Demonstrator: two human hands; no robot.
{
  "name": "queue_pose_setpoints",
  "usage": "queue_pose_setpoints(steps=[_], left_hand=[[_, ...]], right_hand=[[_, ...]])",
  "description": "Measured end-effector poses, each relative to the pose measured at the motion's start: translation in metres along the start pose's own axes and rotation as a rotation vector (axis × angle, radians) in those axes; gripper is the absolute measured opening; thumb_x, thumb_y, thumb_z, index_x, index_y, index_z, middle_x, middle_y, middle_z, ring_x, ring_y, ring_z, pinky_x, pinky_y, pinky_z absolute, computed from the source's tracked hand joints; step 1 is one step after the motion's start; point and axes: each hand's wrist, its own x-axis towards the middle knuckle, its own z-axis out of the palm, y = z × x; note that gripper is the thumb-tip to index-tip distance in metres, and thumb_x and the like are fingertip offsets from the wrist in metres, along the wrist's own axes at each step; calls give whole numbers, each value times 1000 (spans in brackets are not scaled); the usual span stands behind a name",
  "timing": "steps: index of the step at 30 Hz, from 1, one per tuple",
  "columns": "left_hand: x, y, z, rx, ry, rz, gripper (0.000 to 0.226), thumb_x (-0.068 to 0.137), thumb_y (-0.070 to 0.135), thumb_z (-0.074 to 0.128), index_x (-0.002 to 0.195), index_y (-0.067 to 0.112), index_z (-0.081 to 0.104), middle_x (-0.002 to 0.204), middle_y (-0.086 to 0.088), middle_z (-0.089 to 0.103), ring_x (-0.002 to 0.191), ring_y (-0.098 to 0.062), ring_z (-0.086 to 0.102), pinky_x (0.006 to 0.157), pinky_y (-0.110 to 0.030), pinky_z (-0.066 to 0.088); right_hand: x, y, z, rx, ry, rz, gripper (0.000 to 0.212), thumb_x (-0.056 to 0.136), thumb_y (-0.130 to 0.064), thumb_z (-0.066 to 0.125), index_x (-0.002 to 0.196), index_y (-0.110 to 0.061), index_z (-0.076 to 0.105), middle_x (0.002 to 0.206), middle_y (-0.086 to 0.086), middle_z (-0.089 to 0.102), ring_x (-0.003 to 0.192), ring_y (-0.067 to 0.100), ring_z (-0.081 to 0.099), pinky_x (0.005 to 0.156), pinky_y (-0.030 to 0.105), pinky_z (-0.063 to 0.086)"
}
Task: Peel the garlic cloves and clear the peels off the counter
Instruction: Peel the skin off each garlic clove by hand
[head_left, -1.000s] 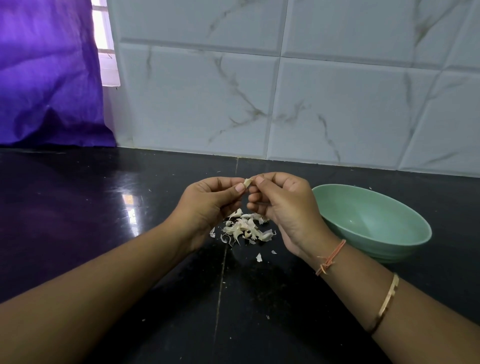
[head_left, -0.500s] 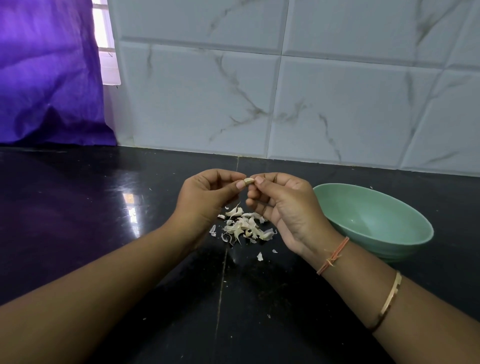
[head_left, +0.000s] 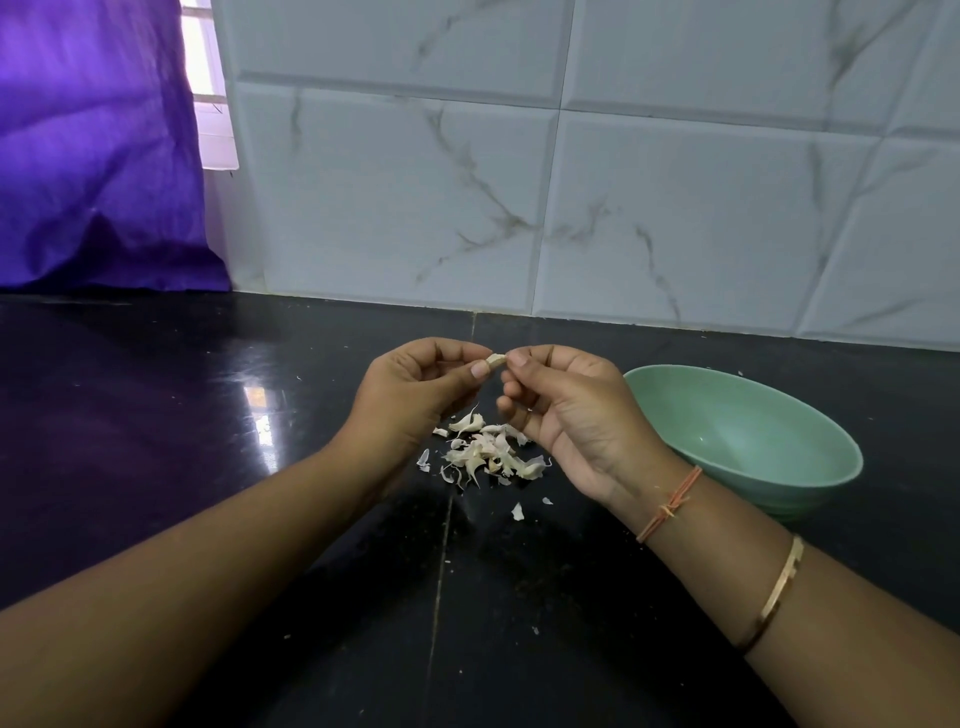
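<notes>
Garlic clove (head_left: 495, 359) pinched between left hand (head_left: 415, 395) and right hand (head_left: 566, 410).

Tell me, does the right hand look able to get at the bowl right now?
Probably yes. The bowl sits just beside the right hand with nothing between them. That hand is busy, though, pinching the clove together with the left hand.

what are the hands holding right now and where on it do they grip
A garlic clove, held between both hands above the peels: left hand pinches its left end with thumb and fingertip, right hand pinches its right end.
</notes>
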Motion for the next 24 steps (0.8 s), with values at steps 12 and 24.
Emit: queue_pose_setpoints(steps=[12,24], left_hand=[[-1,1,2,-123,-37,-161,10,80,8,60,86,7,68,70,1,68,62,-4,57,61,-13,51],[1,5,2,-207,68,-187,5,82,7,62,81,6,67,64,3,68,54,-2,57,54,-11,49]], right_hand=[[2,3,0,-222,57,-23,16,91,-5,55,75,-6,58,59,1,49,44,2,47,52,19,47],[1,14,0,-483,86,-122,18,84,7,55,78,-10,58,65,2,55,51,8,52,53,22,48]])
